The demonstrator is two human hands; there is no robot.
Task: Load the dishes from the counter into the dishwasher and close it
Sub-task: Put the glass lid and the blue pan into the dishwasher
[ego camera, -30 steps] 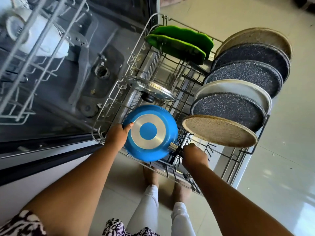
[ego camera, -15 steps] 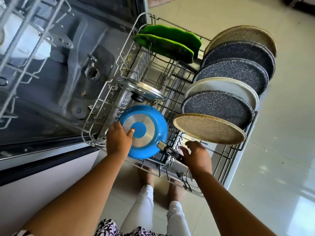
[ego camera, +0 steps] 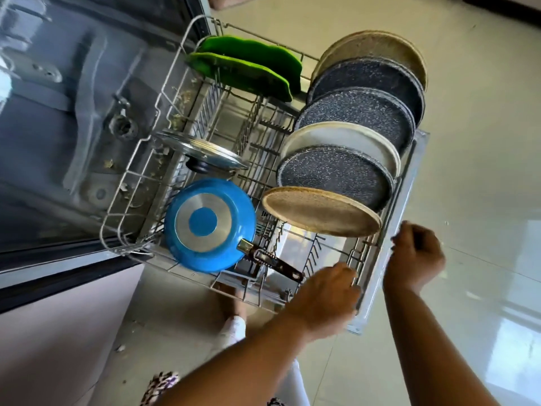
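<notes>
With the lower rack (ego camera: 140, 183) pulled out, loading looks nearly complete: blue pan (ego camera: 209, 225) sits upturned at its front corner, lid (ego camera: 202, 152) behind it, round plates (ego camera: 351, 136) and two green plates (ego camera: 248, 65) racked on edge. Left hand (ego camera: 325, 300) curls on the rack's front rim; right hand (ego camera: 415, 256) hangs loosely closed, holding nothing. Remaining, by my judgement: push rack in, shut door. Counter is out of view.

Blue pan (ego camera: 209, 225) bottom-up in pulled-out lower rack (ego camera: 164, 95), six plates (ego camera: 336, 171) on edge, two green dishes (ego camera: 248, 67), glass lid (ego camera: 202, 153)
</notes>
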